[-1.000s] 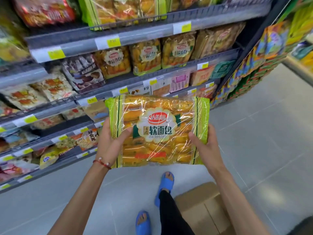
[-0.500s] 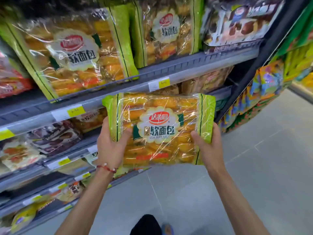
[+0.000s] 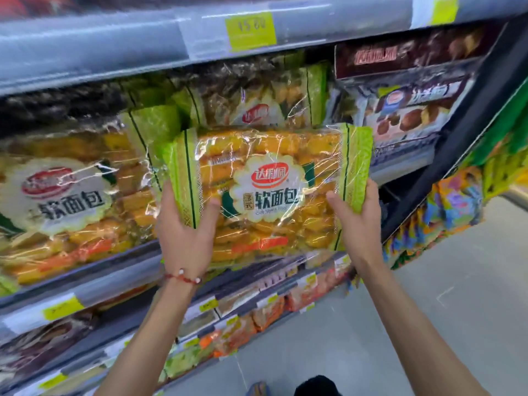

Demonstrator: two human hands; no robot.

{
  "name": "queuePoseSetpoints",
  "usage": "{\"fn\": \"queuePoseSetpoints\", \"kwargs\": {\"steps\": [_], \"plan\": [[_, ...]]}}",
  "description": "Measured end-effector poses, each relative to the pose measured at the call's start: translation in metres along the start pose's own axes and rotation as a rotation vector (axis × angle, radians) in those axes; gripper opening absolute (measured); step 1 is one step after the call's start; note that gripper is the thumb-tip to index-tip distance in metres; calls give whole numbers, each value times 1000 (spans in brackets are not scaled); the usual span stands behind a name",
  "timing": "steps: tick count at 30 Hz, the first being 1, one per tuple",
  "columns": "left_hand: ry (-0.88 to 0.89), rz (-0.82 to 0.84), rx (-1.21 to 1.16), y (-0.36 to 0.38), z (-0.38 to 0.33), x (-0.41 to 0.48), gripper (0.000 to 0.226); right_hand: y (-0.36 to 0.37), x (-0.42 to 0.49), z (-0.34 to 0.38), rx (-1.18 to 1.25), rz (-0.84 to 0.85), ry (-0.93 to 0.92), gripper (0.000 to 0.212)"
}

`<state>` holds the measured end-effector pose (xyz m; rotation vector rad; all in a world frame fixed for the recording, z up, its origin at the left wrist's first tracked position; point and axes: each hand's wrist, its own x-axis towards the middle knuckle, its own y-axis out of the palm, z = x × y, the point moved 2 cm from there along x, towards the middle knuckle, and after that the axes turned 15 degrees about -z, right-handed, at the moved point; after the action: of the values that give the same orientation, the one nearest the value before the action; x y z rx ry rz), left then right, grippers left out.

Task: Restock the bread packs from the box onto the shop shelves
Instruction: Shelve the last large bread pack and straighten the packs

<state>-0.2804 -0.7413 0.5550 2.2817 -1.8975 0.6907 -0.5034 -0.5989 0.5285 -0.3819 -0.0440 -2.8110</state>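
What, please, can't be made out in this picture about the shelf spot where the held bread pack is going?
- Shelf space behind the held bread pack: head view, covered by the pack itself.
- Fingers of both hands, left and right: behind the pack.
- Price label: blurred, digits uncertain.
- Box: out of frame.

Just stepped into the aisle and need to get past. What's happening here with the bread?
A person is restocking. Both hands hold one bread pack up in front of the shelf: the left hand has a grip on its left edge, the right hand on its right edge. The pack is not yet set down. Matching packs already stand on that shelf, one to the left and one behind.
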Motion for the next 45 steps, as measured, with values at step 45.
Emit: {"fn": "queuePoseSetpoints", "kwargs": {"steps": [45], "plan": [[-200,-553,143,121,-7,40,53,71,143,-7,-295,316,0,71]]}}
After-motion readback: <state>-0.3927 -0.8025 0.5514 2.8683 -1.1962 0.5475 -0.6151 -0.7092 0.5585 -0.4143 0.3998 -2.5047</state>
